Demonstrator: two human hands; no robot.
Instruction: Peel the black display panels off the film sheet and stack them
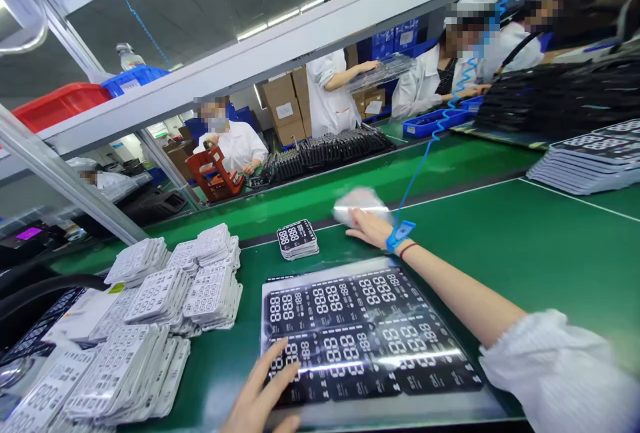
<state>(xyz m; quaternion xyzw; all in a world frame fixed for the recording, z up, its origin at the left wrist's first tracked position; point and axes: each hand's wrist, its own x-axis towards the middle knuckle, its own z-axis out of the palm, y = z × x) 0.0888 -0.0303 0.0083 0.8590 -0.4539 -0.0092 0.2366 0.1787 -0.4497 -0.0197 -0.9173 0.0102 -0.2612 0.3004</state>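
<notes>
Left hand (263, 390) lies open on the glossy black segment-display sheet (370, 336), right hand (373, 230) open against a white wipe (360, 206) beyond it, a small black panel stack (297, 240) and many white panel stacks (173, 293) already piled beside the sheet.

A big shiny black sheet (370, 333) with white number shapes lies flat. A crumpled white cloth (363, 205) sits just past the sheet.

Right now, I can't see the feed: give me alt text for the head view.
A left hand rests on a glossy black sheet of digit display panels on a green bench, while a right hand wearing a blue wrist strap touches a crumpled white cloth. Stacks of white panels sit to the left; co-workers in white coats work across the bench.
</notes>
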